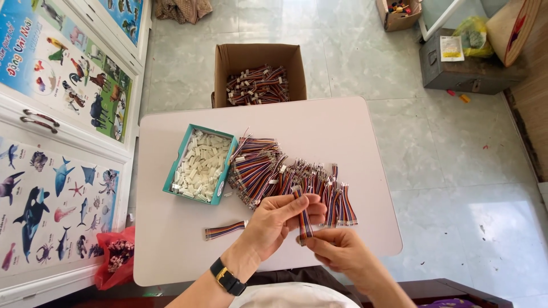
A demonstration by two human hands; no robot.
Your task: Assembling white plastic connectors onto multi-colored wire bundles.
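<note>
Ribbon cable (303,217), a short multicoloured length, stands near upright at lower centre of the frame, held between two bare hands. Left hand (274,222), with a black wristwatch (226,278) on its wrist, is closed on the cable's upper part, fingertips pinching near the top end. Right hand (337,250) is closed on the lower end from below.

Judged from this grip, the work goes best with the wires kept flat and side by side, held close to the end so they do not splay.

Just behind the hands, a loose heap of matching cables (285,177) spreads across the middle of a pale pink table (354,137). One finished-looking cable (224,230) lies alone, left of the left hand. Left of the heap sits a teal box (177,161) filled with small white connectors (200,165).

Beyond the table's far edge, at upper centre, an open cardboard box (260,57) on the floor holds more cables. Pale tiled floor (456,171) fills the right side. White cupboard doors (57,142) with animal posters run down the left edge, and a red bag (117,256) sits at lower left.
</note>
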